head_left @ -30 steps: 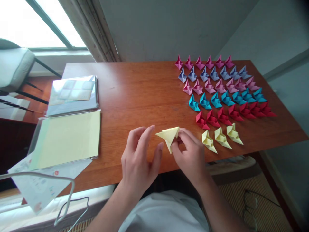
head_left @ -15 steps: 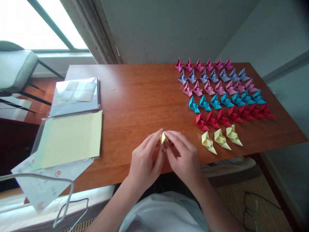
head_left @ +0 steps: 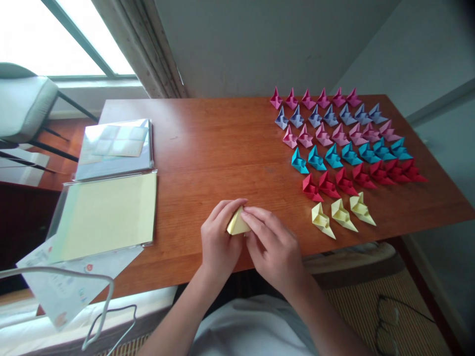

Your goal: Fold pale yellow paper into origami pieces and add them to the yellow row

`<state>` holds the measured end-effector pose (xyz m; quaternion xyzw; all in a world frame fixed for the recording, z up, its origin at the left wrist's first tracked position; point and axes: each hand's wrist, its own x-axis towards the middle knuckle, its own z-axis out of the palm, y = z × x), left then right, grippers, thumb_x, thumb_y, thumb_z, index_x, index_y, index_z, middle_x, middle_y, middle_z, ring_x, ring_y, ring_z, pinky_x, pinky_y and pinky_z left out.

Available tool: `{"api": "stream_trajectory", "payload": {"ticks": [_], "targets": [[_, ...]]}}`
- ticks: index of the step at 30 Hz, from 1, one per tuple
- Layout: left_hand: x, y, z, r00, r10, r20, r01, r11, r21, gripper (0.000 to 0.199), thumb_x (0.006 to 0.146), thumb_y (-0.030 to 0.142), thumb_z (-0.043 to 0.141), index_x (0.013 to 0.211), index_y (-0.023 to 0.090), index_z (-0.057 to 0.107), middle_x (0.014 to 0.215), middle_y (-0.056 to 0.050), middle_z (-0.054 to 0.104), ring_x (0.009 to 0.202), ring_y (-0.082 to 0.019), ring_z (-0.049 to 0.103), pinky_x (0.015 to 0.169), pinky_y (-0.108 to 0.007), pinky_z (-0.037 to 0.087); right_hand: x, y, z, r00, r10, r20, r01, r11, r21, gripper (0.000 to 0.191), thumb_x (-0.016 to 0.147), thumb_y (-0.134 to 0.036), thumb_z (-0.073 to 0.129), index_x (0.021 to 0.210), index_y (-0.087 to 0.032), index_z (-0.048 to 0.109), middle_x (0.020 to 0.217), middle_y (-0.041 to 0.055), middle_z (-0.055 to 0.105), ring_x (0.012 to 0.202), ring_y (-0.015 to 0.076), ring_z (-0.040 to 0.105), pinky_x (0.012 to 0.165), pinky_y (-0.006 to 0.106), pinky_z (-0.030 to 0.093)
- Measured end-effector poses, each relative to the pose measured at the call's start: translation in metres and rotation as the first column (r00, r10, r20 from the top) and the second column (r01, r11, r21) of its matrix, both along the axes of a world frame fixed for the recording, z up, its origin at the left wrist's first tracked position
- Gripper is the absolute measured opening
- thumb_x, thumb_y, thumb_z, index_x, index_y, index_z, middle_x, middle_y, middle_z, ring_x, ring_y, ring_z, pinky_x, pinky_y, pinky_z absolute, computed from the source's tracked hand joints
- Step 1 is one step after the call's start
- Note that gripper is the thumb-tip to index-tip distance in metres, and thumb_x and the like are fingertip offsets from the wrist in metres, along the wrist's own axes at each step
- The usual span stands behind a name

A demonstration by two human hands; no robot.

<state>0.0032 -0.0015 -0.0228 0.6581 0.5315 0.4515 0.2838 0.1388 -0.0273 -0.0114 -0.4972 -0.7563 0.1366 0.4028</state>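
Between my two hands is a folded piece of pale yellow paper, held just above the front edge of the table. My left hand grips it from the left, fingers curled over its far side. From the right, my right hand pinches it, fingertips pressed on its upper face. To the right of my hands stand three yellow folded paper boats with pointed ends. Behind them, rows of similar paper boats in red, turquoise, pink, lavender and magenta run across the table.
The brown wooden table carries a pack of yellow paper at left, with a second clear pack behind it. A printed sheet hangs over the front left edge near a white cable. A chair stands by the window.
The yellow paper has been turned, so a broad flat face shows instead of a narrow pointed end. Both hands have shifted slightly left, and the right fingers now lie across the paper.
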Motion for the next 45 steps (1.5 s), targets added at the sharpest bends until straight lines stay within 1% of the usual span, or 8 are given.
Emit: {"api": "stream_trajectory", "payload": {"ticks": [9,15,22,28,31,35,39,45], "targets": [[-0.003,0.005,0.004,0.999,-0.038,0.016,0.038,0.999,-0.009,0.027,0.081,0.004,0.059,0.1,0.018,0.071,0.095,-0.002,0.074,0.086,-0.015,0.07,0.078,-0.023,0.054,-0.002,-0.001,0.0,0.999,-0.03,-0.046,0.031,0.999,0.024,0.043,0.091,-0.001,0.055,0.13,-0.018,0.062,0.121,0.0137,0.07,0.115,0.0215,0.068,0.102,0.036,0.057],[-0.005,-0.001,0.004,0.991,-0.101,-0.086,0.098,0.995,-0.03,0.052,0.086,0.007,0.056,0.137,0.018,0.057,0.12,-0.007,0.074,0.107,-0.018,0.072,0.095,-0.026,0.055,0.003,0.003,-0.001,0.995,-0.07,-0.067,0.072,0.997,0.02,0.044,0.09,0.001,0.054,0.128,-0.019,0.063,0.118,0.0133,0.072,0.113,0.0211,0.069,0.101,0.036,0.058],[-0.01,-0.007,0.012,0.964,-0.227,0.139,0.25,0.953,-0.174,0.045,0.093,0.012,0.054,0.138,0.018,0.049,0.124,-0.01,0.072,0.105,-0.018,0.073,0.091,-0.027,0.058,0.011,0.005,0.002,0.988,-0.092,-0.121,0.088,0.995,-0.036,0.042,0.09,0.0,0.054,0.124,-0.021,0.066,0.118,0.0109,0.072,0.112,0.0201,0.069,0.099,0.033,0.058],[-0.014,-0.007,0.012,0.956,-0.283,-0.072,0.275,0.956,-0.105,0.05,0.093,0.008,0.048,0.141,0.019,0.053,0.138,-0.011,0.064,0.125,-0.02,0.063,0.105,-0.029,0.05,0.012,0.004,0.001,0.991,-0.097,-0.097,0.097,0.995,-0.003,0.041,0.09,0.0,0.055,0.122,-0.021,0.068,0.115,0.0098,0.074,0.109,0.0196,0.071,0.097,0.032,0.058],[-0.016,-0.008,0.012,0.945,-0.303,-0.121,0.291,0.951,-0.105,0.054,0.094,0.008,0.047,0.146,0.02,0.051,0.132,-0.01,0.068,0.115,-0.02,0.068,0.095,-0.027,0.054,0.013,0.004,0.001,0.991,-0.075,-0.113,0.075,0.997,-0.005,0.042,0.09,0.001,0.055,0.123,-0.021,0.069,0.116,0.0099,0.073,0.11,0.0198,0.07,0.098,0.032,0.057],[-0.018,-0.008,0.014,0.936,-0.348,0.049,0.351,0.927,-0.13,0.052,0.096,0.01,0.046,0.146,0.022,0.054,0.133,-0.009,0.069,0.116,-0.02,0.068,0.098,-0.028,0.054,0.017,0.004,0.003,0.97,-0.062,-0.233,0.042,0.995,-0.091,0.042,0.09,-0.001,0.053,0.119,-0.026,0.072,0.116,0.0073,0.073,0.109,0.0203,0.07,0.096,0.035,0.058],[-0.02,-0.006,0.018,0.912,-0.275,0.303,0.358,0.894,-0.268,0.044,0.097,0.016,0.048,0.138,0.022,0.062,0.13,-0.007,0.071,0.115,-0.022,0.068,0.094,-0.029,0.056,0.021,0.004,0.007,0.933,-0.074,-0.353,0.0,0.978,-0.207,0.038,0.092,-0.005,0.052,0.112,-0.028,0.074,0.117,0.006,0.071,0.11,0.022,0.069,0.094,0.039,0.058],[-0.016,-0.006,0.022,0.833,-0.153,0.531,0.414,0.809,-0.417,0.04,0.097,0.025,0.052,0.135,0.021,0.065,0.116,-0.008,0.075,0.099,-0.021,0.071,0.076,-0.025,0.058,0.023,0.003,0.008,0.976,-0.012,-0.218,-0.016,0.992,-0.126,0.043,0.087,-0.002,0.052,0.118,-0.023,0.072,0.123,0.0108,0.067,0.113,0.0235,0.067,0.096,0.04,0.058]]}}
